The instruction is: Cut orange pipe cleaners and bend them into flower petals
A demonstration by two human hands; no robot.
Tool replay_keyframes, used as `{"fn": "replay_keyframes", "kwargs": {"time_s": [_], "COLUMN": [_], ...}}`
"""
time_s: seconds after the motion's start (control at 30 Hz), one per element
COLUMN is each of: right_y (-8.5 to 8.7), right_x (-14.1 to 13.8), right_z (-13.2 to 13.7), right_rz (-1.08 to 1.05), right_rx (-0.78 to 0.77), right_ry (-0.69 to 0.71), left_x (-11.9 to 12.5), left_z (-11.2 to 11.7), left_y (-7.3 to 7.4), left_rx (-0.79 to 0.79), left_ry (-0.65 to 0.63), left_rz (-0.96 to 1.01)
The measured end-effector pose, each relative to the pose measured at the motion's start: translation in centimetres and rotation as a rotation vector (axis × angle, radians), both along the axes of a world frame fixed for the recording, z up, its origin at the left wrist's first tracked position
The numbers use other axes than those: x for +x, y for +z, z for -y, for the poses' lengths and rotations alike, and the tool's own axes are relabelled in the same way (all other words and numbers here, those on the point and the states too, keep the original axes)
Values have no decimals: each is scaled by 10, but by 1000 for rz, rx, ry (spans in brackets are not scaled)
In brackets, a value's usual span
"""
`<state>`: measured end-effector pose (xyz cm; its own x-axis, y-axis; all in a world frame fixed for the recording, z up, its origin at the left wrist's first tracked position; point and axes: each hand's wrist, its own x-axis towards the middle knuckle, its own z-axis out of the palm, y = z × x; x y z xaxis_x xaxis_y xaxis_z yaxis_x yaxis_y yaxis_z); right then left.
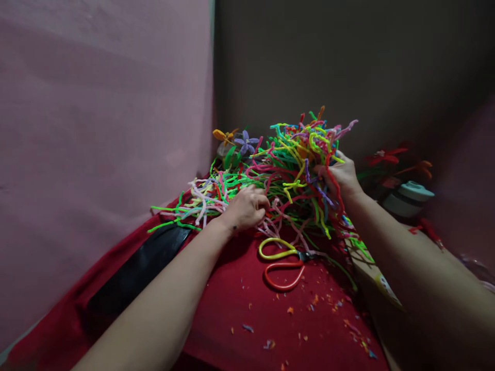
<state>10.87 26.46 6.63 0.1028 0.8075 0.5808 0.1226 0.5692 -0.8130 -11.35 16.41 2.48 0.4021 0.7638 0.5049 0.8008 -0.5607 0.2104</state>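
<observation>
A tangled heap of multicoloured pipe cleaners [232,180] lies on the red cloth [232,288]. With my right hand [342,175] I grip a thick bunch of pipe cleaners [305,144], raised above the heap's right side. My left hand [247,206] is down at the front of the pile, its fingers curled round some pipe cleaners; the fingertips are partly hidden. Just below the heap lie scissors [284,275] with one yellow and one red handle loop. Pipe cleaners cover part of their blades.
A dark, shiny flat object [143,265] lies left of my left forearm. Behind the heap stand an orange flower [224,136] and a purple flower [246,142]. Red flowers [386,155] and a pale-lidded container [412,198] are at right. Small coloured scraps [315,299] litter the cloth.
</observation>
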Motion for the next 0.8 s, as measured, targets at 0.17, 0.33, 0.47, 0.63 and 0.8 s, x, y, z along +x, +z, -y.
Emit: {"fn": "replay_keyframes", "kwargs": {"time_s": [0.17,0.33,0.47,0.63,0.8], "right_y": [1,1,3,5,-4], "right_x": [-2,-5,-6,-9,-14], "right_z": [0,3,7,11,3], "right_rz": [-25,-50,-55,-44,52], "right_rx": [10,-8,-28,-41,-10], "right_ry": [-5,6,28,29,4], "left_x": [5,15,12,-16,-33], "left_z": [0,-9,-12,-9,0], "left_y": [-5,-17,-16,3,19], "left_rx": [-17,-30,-32,-56,-193], "left_ry": [-62,121,143,178,87], "left_rz": [-157,-137,-46,179,865]}}
